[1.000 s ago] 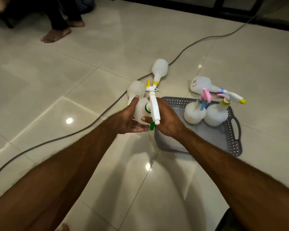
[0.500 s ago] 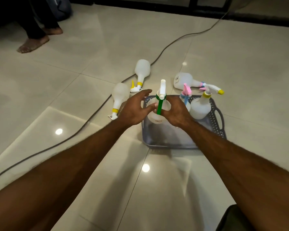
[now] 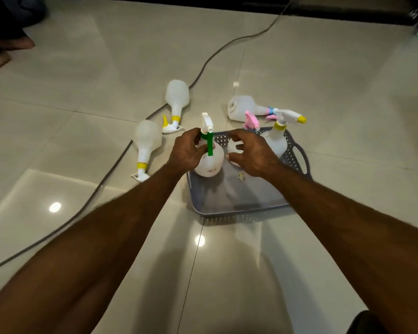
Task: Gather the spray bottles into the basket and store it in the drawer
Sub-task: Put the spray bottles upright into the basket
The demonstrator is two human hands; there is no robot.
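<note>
Left hand (image 3: 187,151) grips the green-trigger bottle (image 3: 209,160) round its neck, standing it upright in the basket's (image 3: 237,208) left corner, likely to leave room for the rest. Right hand (image 3: 252,153) hovers just beside it, fingers spread and loosely curled, holding nothing. Two more bottles stand at the far right of the basket. Three bottles lie on the floor at frame centre, beside a cable (image 3: 106,174). No drawer in view.

green bottle (image 3: 209,162): you held it up in both hands over the floor, now it stands up in the basket (image 3: 297,162), at its left side | right hand (image 3: 252,156): you let go, fingers spread just beside the bottle | left hand (image 3: 187,153): now holds its neck alone
</note>
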